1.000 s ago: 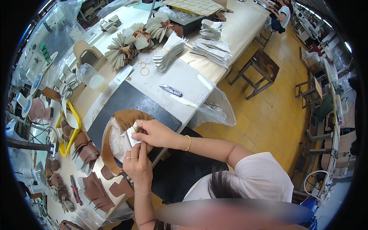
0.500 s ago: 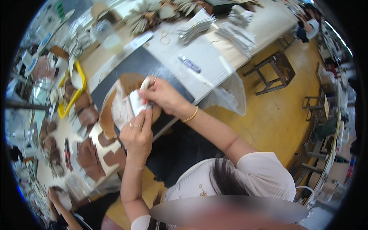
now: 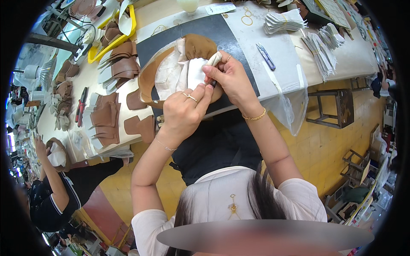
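A rounded brown suede-like piece with a pale lining (image 3: 170,74) lies on the dark cutting mat (image 3: 239,45) in front of me. A white flat patch (image 3: 196,71) shows along its inside. My left hand (image 3: 184,112) is closed, its fingertips pinching the near edge of the piece. Just to the right, my right hand (image 3: 234,81) pinches a rolled cream edge (image 3: 216,59) between thumb and fingers. The two hands' fingertips almost meet at that edge. Something small and dark between them is too hidden to make out.
Brown leather pieces (image 3: 104,117), red-handled pliers (image 3: 81,106) and a yellow tray (image 3: 133,25) lie to the left. A blue cutter (image 3: 265,56) and stacked pale strips (image 3: 284,21) are on the right. A stool (image 3: 341,109) stands beyond. Another person (image 3: 55,187) works at the lower left.
My view has turned, so the table and both hands sit farther right and higher in the picture. Both hands keep their pinch on the brown piece; its brown suede part shows more.
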Demonstrator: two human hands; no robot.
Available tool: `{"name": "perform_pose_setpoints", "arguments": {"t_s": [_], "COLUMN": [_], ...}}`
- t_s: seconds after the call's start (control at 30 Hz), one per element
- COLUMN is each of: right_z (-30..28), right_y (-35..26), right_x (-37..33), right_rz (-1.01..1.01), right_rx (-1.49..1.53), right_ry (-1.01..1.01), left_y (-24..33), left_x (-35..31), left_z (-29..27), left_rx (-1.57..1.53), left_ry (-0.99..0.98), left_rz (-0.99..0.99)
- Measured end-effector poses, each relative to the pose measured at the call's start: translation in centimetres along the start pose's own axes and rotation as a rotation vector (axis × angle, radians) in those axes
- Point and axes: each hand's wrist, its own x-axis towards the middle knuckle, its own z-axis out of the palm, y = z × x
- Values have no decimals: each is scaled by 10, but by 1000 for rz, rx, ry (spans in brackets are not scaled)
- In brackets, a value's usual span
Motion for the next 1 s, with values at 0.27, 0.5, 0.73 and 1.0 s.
{"name": "perform_pose_setpoints", "arguments": {"t_s": [0.27,0.5,0.73,1.0], "right_z": [2,5,-9,8], "right_y": [-11,-8,9,-10], "right_x": [-1,-18,-5,-8], "right_rz": [37,-74,134,77], "right_rx": [6,-567,80,-5], "right_ry": [21,50,-56,-9], "left_y": [-2,-6,1,-1], "left_x": [-9,-13,-18,-23], "left_z": [-5,4,-2,-40], "left_rx": [-6,-71,-24,217], "left_ry": [62,89,21,141], "left_rz": [-12,-15,71,-150]}}
